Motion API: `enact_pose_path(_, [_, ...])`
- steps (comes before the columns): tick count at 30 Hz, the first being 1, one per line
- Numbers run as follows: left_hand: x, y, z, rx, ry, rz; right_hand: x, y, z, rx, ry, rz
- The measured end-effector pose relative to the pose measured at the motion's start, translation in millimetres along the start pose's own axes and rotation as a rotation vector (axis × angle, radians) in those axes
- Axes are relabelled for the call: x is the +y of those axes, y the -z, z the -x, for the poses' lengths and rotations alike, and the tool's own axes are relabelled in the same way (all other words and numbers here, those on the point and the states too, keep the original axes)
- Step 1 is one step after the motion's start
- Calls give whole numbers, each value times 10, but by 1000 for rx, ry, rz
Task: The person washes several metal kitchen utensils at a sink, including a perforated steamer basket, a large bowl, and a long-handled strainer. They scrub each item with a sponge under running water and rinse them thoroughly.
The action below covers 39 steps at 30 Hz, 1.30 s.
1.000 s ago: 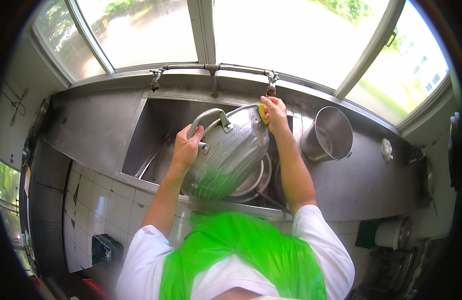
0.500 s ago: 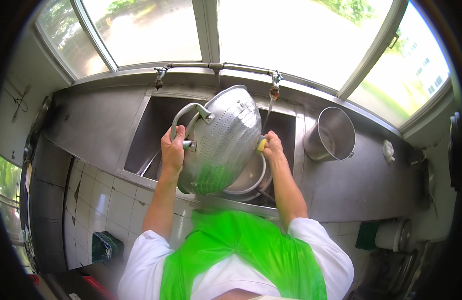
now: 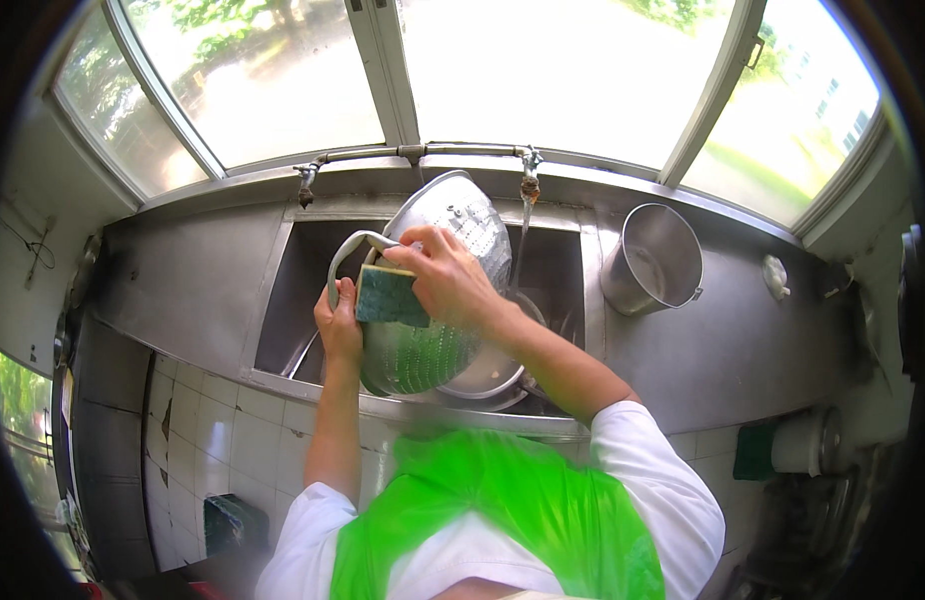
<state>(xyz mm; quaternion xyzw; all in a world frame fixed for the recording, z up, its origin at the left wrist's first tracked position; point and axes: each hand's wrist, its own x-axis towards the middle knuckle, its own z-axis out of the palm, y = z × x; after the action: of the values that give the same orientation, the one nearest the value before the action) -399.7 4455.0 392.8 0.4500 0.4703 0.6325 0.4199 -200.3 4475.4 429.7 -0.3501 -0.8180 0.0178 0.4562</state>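
A big metal colander (image 3: 423, 355), dotted with small holes, is tipped on its side over the sink (image 3: 273, 340). My left hand (image 3: 340, 325) is closed round its looped handle (image 3: 345, 262) on the left. My right hand (image 3: 448, 275) reaches across the colander's wall and grips a sponge (image 3: 393, 297) with a green scouring face and a yellow edge. The sponge is close to the handle; whether it touches the metal I cannot tell. Below the colander, partly hidden, a round pot (image 3: 488, 375) sits in the sink.
Water runs from the right tap (image 3: 530, 180); the left tap (image 3: 306, 185) shows no flow. A tall steel bucket (image 3: 655, 260) stands on the counter (image 3: 743, 350) to the right, with a small white bundle (image 3: 776, 277) farther along. Windows line the back.
My right hand has brought the sponge from the colander's right side leftward across it to near the handle. My left hand keeps its hold. The view has shifted slightly.
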Motion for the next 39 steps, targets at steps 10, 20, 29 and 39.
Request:
enact_pose_path(10, [-92,19,61,29,43,-8,-261,-274,279,-7,142,119])
enact_pose_path(20, [228,696,-58,81,72,147,2072,55,-197,-188,-748,-356])
enact_pose_path(29, [148,578,-239,455,256,579,1518,-1252,2028,540,-1189,-992])
enact_pose_path(39, [-58,-301,-243,298,196,702,-27,-852,1424,214,-616,-148])
